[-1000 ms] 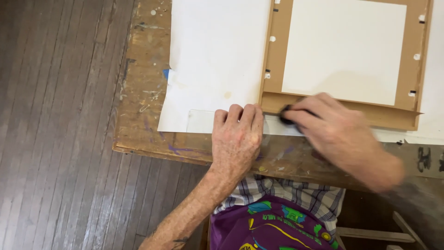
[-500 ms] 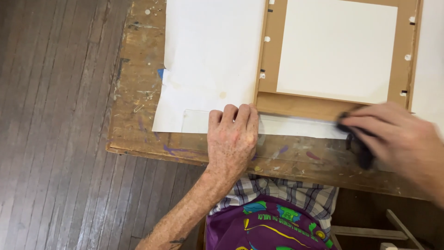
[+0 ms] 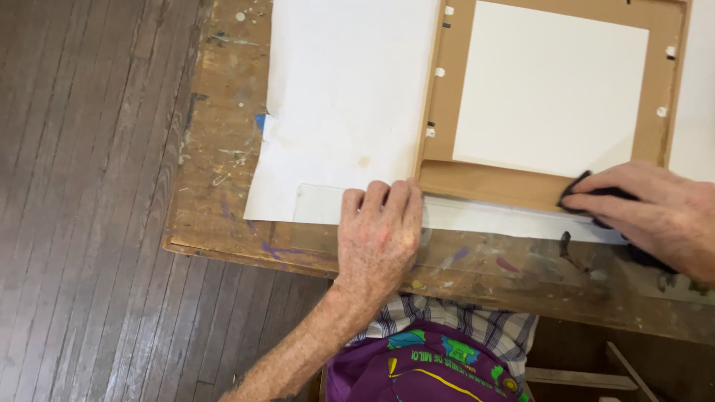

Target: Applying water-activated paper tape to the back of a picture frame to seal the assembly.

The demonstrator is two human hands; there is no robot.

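At the table (image 3: 223, 223) edge, the left hand (image 3: 378, 234) stays flat, fingers together, on a clear strip (image 3: 320, 205) beside the frame (image 3: 491, 182). The right hand (image 3: 655, 212), off the frame's corner 0.5 s ago, now pinches the black cloth (image 3: 577, 195) on the frame's lower rail. Count: 1 frame, 1 cloth, 1 strip, 1 paper sheet (image 3: 342, 97).

Bare forearms; checked shirt (image 3: 477, 327) under a purple printed apron (image 3: 424, 368).
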